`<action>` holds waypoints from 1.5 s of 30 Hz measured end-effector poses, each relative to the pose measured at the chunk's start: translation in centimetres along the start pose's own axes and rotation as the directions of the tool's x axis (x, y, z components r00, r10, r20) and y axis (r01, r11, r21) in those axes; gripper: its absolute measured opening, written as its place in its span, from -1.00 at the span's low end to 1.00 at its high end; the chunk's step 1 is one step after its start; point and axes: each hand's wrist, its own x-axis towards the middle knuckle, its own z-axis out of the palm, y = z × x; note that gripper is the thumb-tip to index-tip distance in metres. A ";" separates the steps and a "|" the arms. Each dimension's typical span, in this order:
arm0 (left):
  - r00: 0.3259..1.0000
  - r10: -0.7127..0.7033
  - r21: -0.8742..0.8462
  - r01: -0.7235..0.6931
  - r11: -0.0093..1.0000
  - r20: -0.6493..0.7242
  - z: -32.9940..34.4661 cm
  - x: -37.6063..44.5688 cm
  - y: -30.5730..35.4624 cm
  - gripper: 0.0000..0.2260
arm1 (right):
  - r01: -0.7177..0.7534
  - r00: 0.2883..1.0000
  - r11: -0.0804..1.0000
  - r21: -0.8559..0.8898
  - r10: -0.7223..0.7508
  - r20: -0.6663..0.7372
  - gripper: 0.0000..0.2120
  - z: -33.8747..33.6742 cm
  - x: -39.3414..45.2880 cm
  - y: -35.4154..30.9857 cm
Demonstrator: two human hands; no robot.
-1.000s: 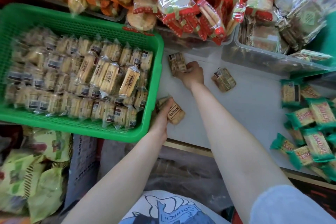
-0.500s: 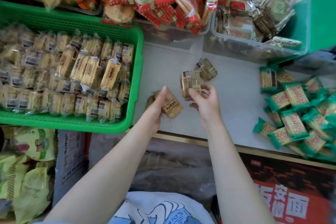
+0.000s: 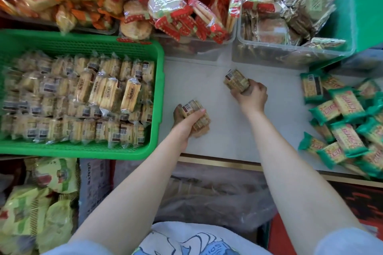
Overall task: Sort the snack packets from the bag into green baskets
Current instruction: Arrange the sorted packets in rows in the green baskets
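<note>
Counter [image 3: 228, 141] space, white, spreads before us. At its left sits our green basket [image 3: 157, 97], packed with rows of clear-wrapped biscuit packets [image 3: 107, 93]; green-wrapped packets [image 3: 342, 130] lie heaped at right. Our left hand [image 3: 186, 124] clamps a stack of biscuit packs [image 3: 196, 116] beside the basket; our right hand [image 3: 250, 97], farther off, grips another pack [image 3: 236, 80].

Barcode labels show on the clear snack packets [image 3: 107, 97], lower left; their print is too blurred to read.
</note>
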 end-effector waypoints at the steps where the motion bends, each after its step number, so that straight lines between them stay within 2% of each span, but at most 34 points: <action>1: 1.000 -0.005 -0.015 0.005 1.000 0.018 -0.1 0.0 0.1 0.01 | 0.019 1.000 0.999 -0.049 -0.019 0.004 -0.42 0.3 0.0 0.0; 3: 0.999 -0.017 -0.029 0.019 0.999 0.046 -0.1 0.1 0.2 0.03 | 0.021 1.000 0.997 -0.071 -0.020 0.013 -0.51 0.7 -0.4 0.2; 5: 0.998 -0.020 -0.028 0.022 0.999 0.055 -0.1 0.3 0.0 0.06 | -0.020 0.999 1.000 -0.003 0.021 0.031 -0.53 0.8 -1.6 0.3; 8: 0.997 -0.022 -0.032 0.025 0.999 0.075 0.0 -0.2 0.1 0.01 | -0.194 0.980 0.944 0.267 0.173 0.098 -0.60 0.3 -5.7 0.5; 10: 0.996 -0.018 -0.037 0.021 0.999 0.082 0.1 -0.7 0.5 -0.17 | -0.259 0.965 0.880 0.398 0.220 0.143 -0.69 -0.4 -9.8 0.2; 12: 0.996 -0.030 0.014 0.029 0.999 0.079 0.2 -1.7 0.9 -0.37 | -0.216 0.975 0.856 0.470 0.166 0.147 -0.71 -1.5 -13.8 -0.6; 13: 0.995 -0.037 0.049 0.032 0.998 0.097 0.1 -2.2 1.0 -0.34 | -0.162 0.984 0.856 0.491 0.106 0.140 -0.67 -2.0 -15.5 -1.1; 15: 0.989 -0.016 0.118 -0.002 0.993 0.148 -0.1 -3.9 1.1 -0.05 | -0.043 0.991 0.879 0.475 -0.022 0.130 -0.59 -2.5 -17.9 -1.9; 16: 0.985 0.005 0.123 -0.026 0.992 0.170 -0.2 -5.0 1.2 0.04 | 0.008 0.987 0.897 0.443 -0.079 0.141 -0.55 -2.7 -18.8 -2.3; 18: 0.982 0.036 0.096 -0.054 0.994 0.185 -0.8 -7.0 1.0 0.05 | 0.105 0.971 0.927 0.359 -0.174 0.163 -0.50 -2.9 -20.0 -3.3; 21: 0.979 0.031 0.046 -0.041 0.998 0.203 -2.0 -9.1 1.2 0.11 | 0.285 0.931 0.949 0.136 -0.308 0.198 -0.37 -3.1 -21.3 -5.0; 24: 0.970 0.011 0.041 -0.022 0.999 0.241 -3.4 -11.3 2.5 0.03 | 0.428 0.861 0.902 -0.052 -0.390 0.327 -0.23 -2.7 -23.5 -7.3; 26: 0.958 0.009 -0.020 -0.003 1.000 0.285 -4.7 -12.8 3.1 -0.07 | 0.497 0.806 0.867 -0.035 -0.447 0.387 -0.19 -2.4 -25.1 -8.8; 28: 0.951 0.049 -0.088 -0.023 0.996 0.304 -6.3 -14.3 3.7 -0.19 | 0.439 0.793 0.884 0.161 -0.466 0.393 -0.24 -2.5 -26.1 -10.5; 30: 0.958 0.084 -0.078 -0.064 0.995 0.273 -8.1 -15.5 4.3 -0.17 | 0.322 0.817 0.876 0.358 -0.449 0.363 -0.33 -2.5 -26.3 -11.7; 32: 0.983 0.127 0.017 -0.130 0.991 0.134 -10.2 -16.5 5.5 -0.05 | 0.279 0.858 0.885 0.374 -0.405 0.317 -0.49 -1.7 -26.0 -12.3; 33: 0.985 0.172 0.110 -0.174 0.979 0.030 -11.4 -16.9 6.4 0.01 | 0.255 0.880 0.912 0.321 -0.356 0.313 -0.60 -0.8 -25.5 -12.3; 35: 0.954 0.278 0.398 -0.214 0.892 -0.111 -14.1 -17.2 8.0 0.09 | 0.195 0.901 0.965 0.173 -0.246 0.357 -0.69 1.6 -24.6 -11.8; 37: 0.926 0.356 0.686 -0.179 0.705 -0.125 -16.4 -17.0 9.6 0.06 | 0.139 0.892 0.988 0.071 -0.156 0.424 -0.62 4.1 -24.2 -11.4; 39: 0.912 0.389 0.875 -0.081 0.477 -0.127 -17.2 -16.2 10.5 -0.01 | 0.065 0.884 0.994 0.084 -0.096 0.458 -0.55 6.3 -24.6 -11.5; 41: 0.892 0.436 0.954 -0.017 0.298 -0.120 -16.7 -15.0 10.9 -0.04 | 0.002 0.889 0.994 0.108 -0.051 0.455 -0.48 7.9 -25.1 -11.3; 45: 0.801 0.597 0.992 -0.028 0.124 -0.052 -15.0 -12.7 9.8 -0.02 | -0.035 0.900 0.994 0.105 -0.015 0.437 -0.42 8.8 -25.5 -11.2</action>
